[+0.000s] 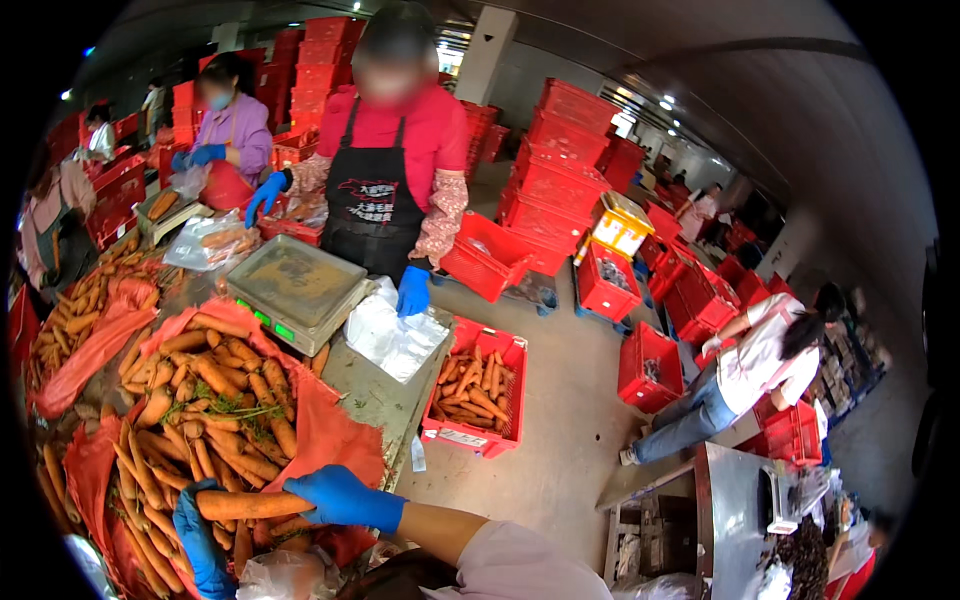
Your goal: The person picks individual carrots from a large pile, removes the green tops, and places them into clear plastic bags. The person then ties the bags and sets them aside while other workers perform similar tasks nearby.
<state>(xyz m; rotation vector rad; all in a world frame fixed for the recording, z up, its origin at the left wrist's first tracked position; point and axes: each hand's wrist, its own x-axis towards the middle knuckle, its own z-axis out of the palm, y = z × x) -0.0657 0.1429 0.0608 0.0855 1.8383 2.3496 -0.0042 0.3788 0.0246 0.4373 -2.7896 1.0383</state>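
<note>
Both of my hands wear blue gloves. My right hand (pixel 345 499) grips one end of a large orange carrot (pixel 253 505), held level above the pile. Around its other end curls my left hand (pixel 201 540), partly hidden by the carrot. Beneath and beyond them lies a heap of carrots (pixel 217 375) with a few green tops, spread on an opened red mesh sack (pixel 337 420). A clear plastic bag (pixel 289 574) is close to my body, beside my left hand. On the table behind the heap stands a digital scale (pixel 296 289) with green lit displays and a soiled, bare pan.
Across the table, a co-worker in a black apron (pixel 371 202) rests a gloved hand near clear plastic bags (pixel 394 330). A red crate of carrots (pixel 476 390) stands right of the table edge (pixel 405 420). Stacked red crates (pixel 555 180) and a metal table (pixel 739 517) are farther right.
</note>
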